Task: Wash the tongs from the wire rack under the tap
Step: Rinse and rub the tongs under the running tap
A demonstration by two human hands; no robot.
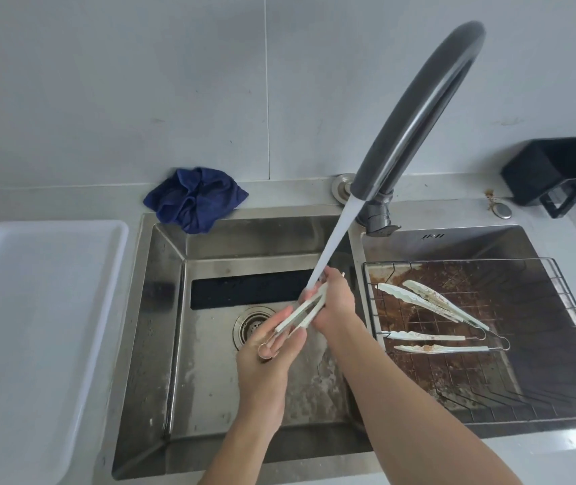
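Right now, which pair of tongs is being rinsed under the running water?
The white tongs held by both hands over the left sink basin; the other two pairs lie stained on the wire rack.

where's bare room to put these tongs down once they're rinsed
The white tray left of the sink is bare. A counter strip lies free between the blue cloth and the tap. The wire rack is crowded with dirty tongs.
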